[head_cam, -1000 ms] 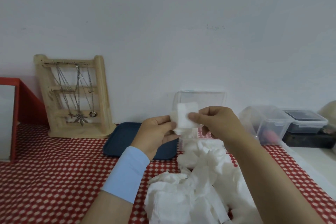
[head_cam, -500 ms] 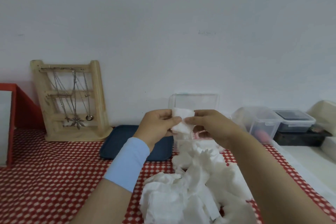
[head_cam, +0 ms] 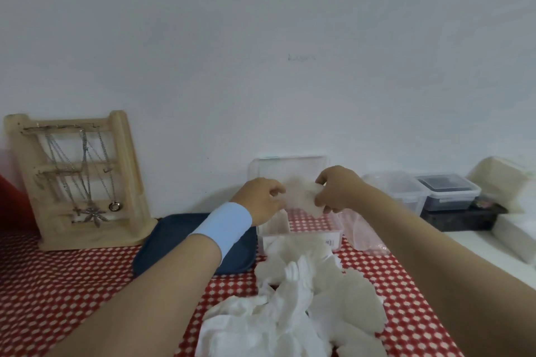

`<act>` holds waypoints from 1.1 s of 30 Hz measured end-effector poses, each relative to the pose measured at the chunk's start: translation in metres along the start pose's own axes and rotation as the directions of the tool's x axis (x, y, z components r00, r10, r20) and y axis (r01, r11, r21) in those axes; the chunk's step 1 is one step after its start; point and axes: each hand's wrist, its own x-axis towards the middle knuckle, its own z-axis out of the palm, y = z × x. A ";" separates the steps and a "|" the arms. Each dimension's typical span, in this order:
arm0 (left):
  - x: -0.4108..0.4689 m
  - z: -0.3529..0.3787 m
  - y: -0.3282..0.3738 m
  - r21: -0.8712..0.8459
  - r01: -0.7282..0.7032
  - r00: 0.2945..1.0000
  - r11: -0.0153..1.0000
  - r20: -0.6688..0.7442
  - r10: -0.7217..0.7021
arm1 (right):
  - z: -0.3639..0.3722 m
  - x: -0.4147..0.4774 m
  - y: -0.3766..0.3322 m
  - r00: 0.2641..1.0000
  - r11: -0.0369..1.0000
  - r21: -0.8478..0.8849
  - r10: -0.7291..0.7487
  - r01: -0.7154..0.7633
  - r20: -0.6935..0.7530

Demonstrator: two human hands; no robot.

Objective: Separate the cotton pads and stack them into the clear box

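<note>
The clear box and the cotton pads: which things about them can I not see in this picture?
- Clear box, head view: the hands and a glary wall hide most of the inside, so the stacked count is unclear.
- Cotton pad between left hand and right hand: motion blur; one layer or several, unclear.
- Pad pile: cut off by the bottom edge.
- Box label: too small to read.

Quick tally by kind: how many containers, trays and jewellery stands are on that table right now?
Clear boxes: 3, the clear box under the hands, an empty one, one with dark contents.
Blue tray: 1
Wooden necklace stand: 1
Total: 5
</note>
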 end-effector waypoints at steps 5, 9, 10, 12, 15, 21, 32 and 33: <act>0.010 0.013 -0.013 0.285 -0.062 0.992 0.956 0.124 0.027 | 0.030 0.011 -0.011 1.000 0.983 -0.181 -0.013 0.007 -0.029; 0.012 0.017 -0.025 0.283 -0.065 0.994 0.957 0.103 0.037 | 0.042 0.013 -0.015 0.995 0.923 -0.378 0.045 -0.077 -0.092; 0.013 0.016 -0.026 0.279 -0.071 0.994 0.958 0.096 0.045 | 0.045 0.017 -0.016 0.994 0.910 -0.405 0.048 -0.084 -0.098; 0.011 0.018 -0.028 0.260 -0.082 0.993 0.962 0.101 0.057 | 0.053 0.021 -0.019 0.994 0.920 -0.380 0.069 -0.097 -0.085; 0.009 0.019 -0.029 0.203 -0.082 0.992 0.976 0.112 0.060 | 0.065 0.028 -0.026 0.992 0.983 -0.150 0.111 -0.102 0.052; 0.000 0.021 -0.030 0.202 -0.123 0.985 0.971 0.143 0.095 | 0.048 0.029 -0.022 0.924 0.936 0.102 0.307 -0.336 0.230; -0.016 0.010 -0.013 0.189 -0.129 0.990 0.973 0.073 0.117 | 0.043 0.018 -0.012 0.994 0.989 0.104 0.101 -0.105 0.046; -0.021 0.006 -0.010 0.153 -0.134 0.991 0.979 0.027 0.131 | 0.035 0.011 -0.012 0.999 0.995 0.090 0.041 -0.042 0.003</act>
